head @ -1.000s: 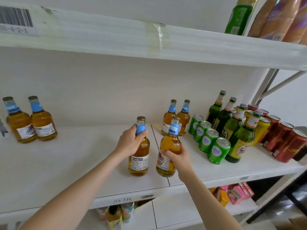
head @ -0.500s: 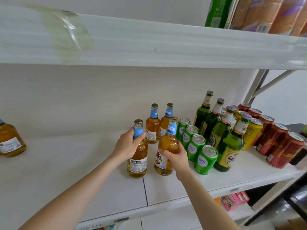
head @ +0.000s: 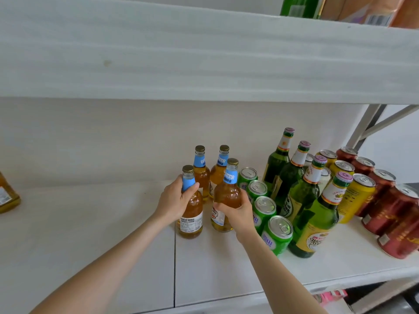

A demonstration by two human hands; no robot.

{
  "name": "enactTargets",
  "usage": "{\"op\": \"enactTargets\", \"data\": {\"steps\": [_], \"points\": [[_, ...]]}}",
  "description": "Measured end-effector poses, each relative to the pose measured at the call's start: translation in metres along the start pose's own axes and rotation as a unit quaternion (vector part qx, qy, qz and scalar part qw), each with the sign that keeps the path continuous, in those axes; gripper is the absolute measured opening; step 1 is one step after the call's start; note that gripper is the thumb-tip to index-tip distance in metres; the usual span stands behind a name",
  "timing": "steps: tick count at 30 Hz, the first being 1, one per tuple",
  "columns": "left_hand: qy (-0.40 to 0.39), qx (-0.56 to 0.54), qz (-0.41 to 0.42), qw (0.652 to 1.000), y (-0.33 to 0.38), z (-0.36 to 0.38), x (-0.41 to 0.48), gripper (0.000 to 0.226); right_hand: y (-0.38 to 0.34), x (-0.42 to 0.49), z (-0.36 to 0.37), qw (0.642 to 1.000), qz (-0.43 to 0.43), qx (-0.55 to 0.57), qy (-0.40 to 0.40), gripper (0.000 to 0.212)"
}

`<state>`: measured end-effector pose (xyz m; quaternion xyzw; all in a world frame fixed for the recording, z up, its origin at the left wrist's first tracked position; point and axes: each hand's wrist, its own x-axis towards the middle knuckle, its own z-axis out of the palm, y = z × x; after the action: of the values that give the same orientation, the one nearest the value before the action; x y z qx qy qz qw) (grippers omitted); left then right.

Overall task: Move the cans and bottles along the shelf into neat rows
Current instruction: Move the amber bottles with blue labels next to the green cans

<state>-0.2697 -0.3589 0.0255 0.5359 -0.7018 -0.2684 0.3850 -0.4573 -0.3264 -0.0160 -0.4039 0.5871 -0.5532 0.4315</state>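
A long white shelf (head: 90, 234) holds all the drinks. Another white shelf board (head: 181, 53) hangs over it.

On the right side, four tall green bottles (head: 301, 193) stand in a slanted row that runs from the back wall toward the front edge. To their right is a row of yellow cans (head: 356, 200), and past those is a row of red cans (head: 385, 207) near the end of the shelf. To the left of the green bottles, four green cans (head: 264, 209) stand in their own row, close together.

Left of the green cans are four small bottles with golden drink and blue neck labels. Two back bottles (head: 201, 173) stand side by side near the wall. Just in front of them are two more.

The left hand (head: 174, 200) is wrapped round the top part of the front left bottle (head: 192, 214), with the thumb lying across its blue label. The right hand (head: 238, 214) has its fingers curled round the fat middle of the front right bottle (head: 226, 193), which is just beside the green cans. Both held bottles are upright and low at the shelf. I cannot tell if they touch it.

Far to the left, one more golden bottle (head: 6, 198) peeks in at the edge, well apart from the others.
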Motion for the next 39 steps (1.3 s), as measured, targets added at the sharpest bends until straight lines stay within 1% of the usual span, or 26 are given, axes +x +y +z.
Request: {"op": "enactTargets", "data": {"steps": [4, 11, 15, 20, 23, 25, 26, 29, 30, 31, 33, 35, 39], "points": [[-0.002, -0.01, 0.003, 1.0, 0.0, 0.008, 0.008, 0.022, 0.0, 0.013, 0.0, 1.0, -0.004, 0.0, 0.0, 0.065], [-0.004, -0.015, 0.014, 1.0, -0.001, 0.018, 0.016, 0.026, 0.011, 0.026, -0.002, 1.0, -0.02, 0.004, -0.008, 0.068], [0.002, -0.024, 0.019, 1.0, -0.002, 0.021, 0.019, 0.024, 0.017, 0.028, -0.002, 0.999, -0.03, 0.019, -0.011, 0.077], [0.004, -0.036, 0.025, 0.999, -0.005, 0.025, 0.02, 0.036, 0.022, 0.031, -0.002, 0.998, -0.046, 0.02, -0.029, 0.074], [0.012, -0.041, 0.021, 0.999, -0.009, 0.027, 0.02, 0.035, 0.022, 0.029, -0.004, 0.997, -0.05, 0.023, -0.046, 0.089], [0.009, -0.061, 0.004, 0.998, -0.013, 0.028, 0.016, 0.035, 0.025, 0.024, -0.005, 0.997, -0.055, 0.025, -0.052, 0.097], [0.004, -0.083, -0.005, 0.997, -0.016, 0.027, 0.012, 0.04, 0.027, 0.02, -0.006, 0.997, -0.057, 0.028, -0.052, 0.101], [-0.01, -0.141, -0.048, 0.989, -0.032, 0.026, -0.01, 0.068, 0.039, 0.005, -0.006, 0.996, -0.061, 0.039, -0.05, 0.112], [-0.012, -0.149, -0.065, 0.987, -0.04, 0.029, -0.02, 0.072, 0.044, 0.0, -0.006, 0.996, -0.063, 0.046, -0.049, 0.114], [-0.016, -0.152, -0.078, 0.985, -0.048, 0.032, -0.03, 0.07, 0.048, -0.003, -0.007, 0.996, -0.063, 0.052, -0.045, 0.112], [-0.021, -0.154, -0.101, 0.983, -0.057, 0.042, -0.044, 0.061, 0.055, -0.004, -0.007, 0.996, -0.066, 0.051, -0.033, 0.098], [-0.001, -0.16, -0.113, 0.981, -0.06, 0.051, -0.049, 0.056, 0.057, -0.003, -0.006, 0.997, -0.067, 0.029, -0.016, 0.085], [0.026, -0.159, -0.117, 0.98, -0.059, 0.057, -0.045, 0.054, 0.054, 0.002, -0.002, 0.997, -0.063, -0.005, 0.038, 0.067]]}}
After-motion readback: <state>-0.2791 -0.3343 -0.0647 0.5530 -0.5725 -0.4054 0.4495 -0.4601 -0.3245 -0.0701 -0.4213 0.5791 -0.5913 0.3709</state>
